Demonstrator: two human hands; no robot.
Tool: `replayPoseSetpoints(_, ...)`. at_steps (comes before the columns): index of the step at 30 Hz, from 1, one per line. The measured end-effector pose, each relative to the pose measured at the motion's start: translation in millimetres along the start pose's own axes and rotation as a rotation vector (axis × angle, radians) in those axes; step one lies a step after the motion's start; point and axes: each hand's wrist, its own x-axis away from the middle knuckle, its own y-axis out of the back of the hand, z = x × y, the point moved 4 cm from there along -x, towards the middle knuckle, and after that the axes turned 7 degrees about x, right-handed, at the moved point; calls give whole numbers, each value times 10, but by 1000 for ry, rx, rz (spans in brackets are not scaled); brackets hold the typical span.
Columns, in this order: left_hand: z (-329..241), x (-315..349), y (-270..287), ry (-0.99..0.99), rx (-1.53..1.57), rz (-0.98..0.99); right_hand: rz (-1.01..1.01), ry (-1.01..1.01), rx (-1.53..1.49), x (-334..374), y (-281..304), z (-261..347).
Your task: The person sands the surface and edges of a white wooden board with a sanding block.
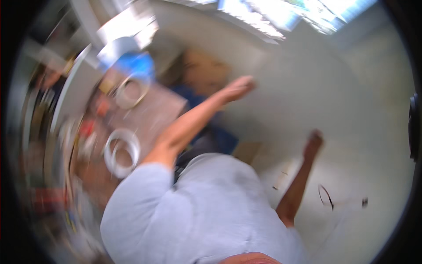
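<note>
To your left lies a brown, flat-topped surface (165,103), smeared by motion blur. Two white, ring-shaped coils stand out on it: the nearer coil (108,154) beside your left upper arm, the farther coil (119,97) toward the surface's far end. Just beyond that one sits a bright blue object (136,65), too blurred to identify. A tan, box-like object (206,72) is beyond the surface, the nearest distinct thing to your left hand (239,88). Bright window panes (281,15) cross the top of the view. A pale grey-green expanse fills the right side; you cannot tell where wall meets floor. Against it show a thin dark loop (324,198) and a small dark block (364,202), both nearer your right forearm than the coils are.

Your left arm reaches forward and across to the right, past the surface's edge, its fingers apparently curled. Your right arm angles forward from the elbow, ending in a blurred right hand (314,137). You cannot tell how wide either hand is or whether it holds anything.
</note>
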Motion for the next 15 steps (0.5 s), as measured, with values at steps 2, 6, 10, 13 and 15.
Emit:
replayPoseSetpoints(2, -106, -67, 22, -303, 349, -219, 69, 164, 451, -120, -225, -46)
replayPoseSetpoints(6, 477, -408, 411, -132, 150, -213, 68, -599, -1060, -1096, -287, 1143)
replayPoseSetpoints(10, 262, -869, 165, -92, 277, -158, -3, -607, -1044, -1225, -200, 812)
replayPoseSetpoints(13, 326, -1162, 140, -51, 249, -94, -18, -596, -1079, -1311, -407, 514)
replayPoseSetpoints(15, 287, -1291, 87, -58, 260, -111, -29, -581, -1111, -1404, -507, 384)
